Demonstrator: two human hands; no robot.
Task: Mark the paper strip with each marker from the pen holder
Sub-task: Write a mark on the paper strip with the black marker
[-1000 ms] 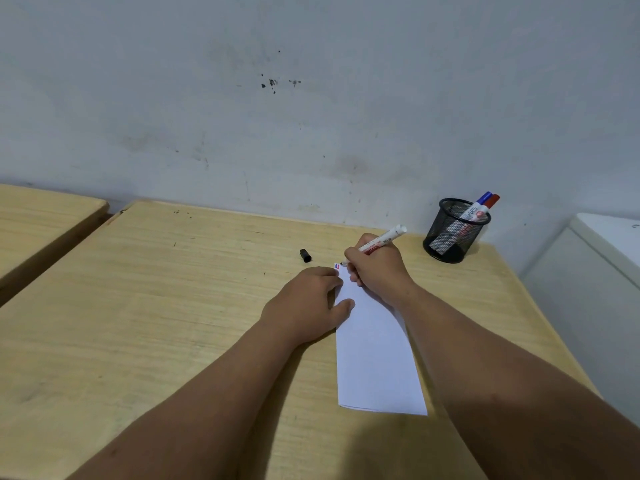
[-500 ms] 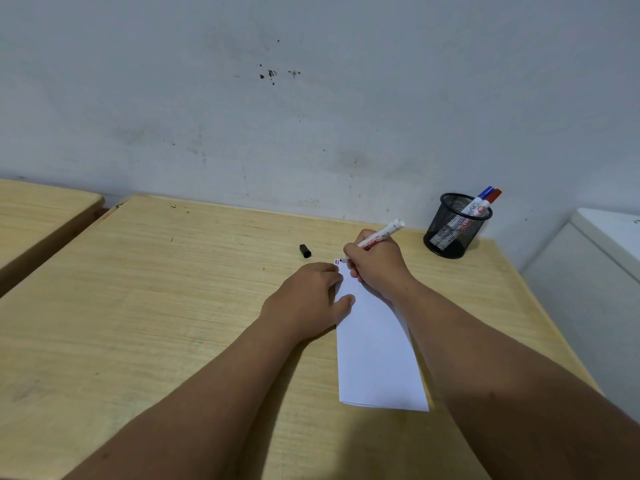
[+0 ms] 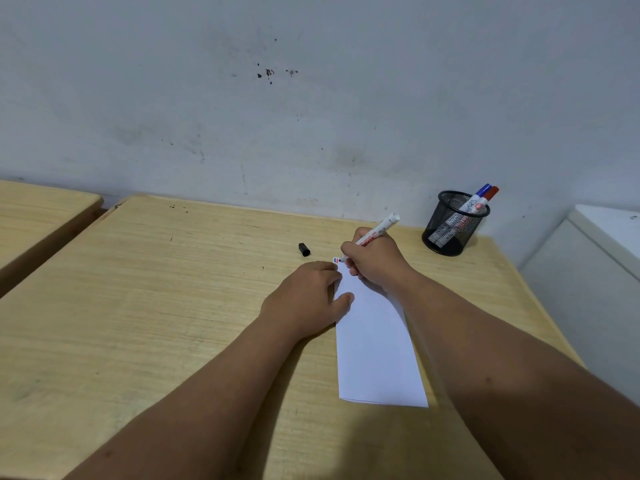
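A white paper strip (image 3: 375, 344) lies lengthwise on the wooden desk (image 3: 156, 306). My left hand (image 3: 306, 296) rests flat on its left edge, pinning it. My right hand (image 3: 375, 259) grips a white marker (image 3: 379, 232) with its tip touching the strip's far left corner, beside small blue and red marks (image 3: 335, 260). The marker's black cap (image 3: 304, 249) lies on the desk to the left. A black mesh pen holder (image 3: 453, 225) at the far right holds a blue-capped marker (image 3: 481, 192) and a red-capped marker (image 3: 491, 194).
A grey wall runs directly behind the desk. A second wooden desk (image 3: 38, 213) stands to the left across a narrow gap. A white cabinet (image 3: 595, 271) stands past the desk's right edge.
The marker tip stays at the strip's far corner with only slight hand shifts. The view has tilted a little, so everything sits slightly higher in frame.
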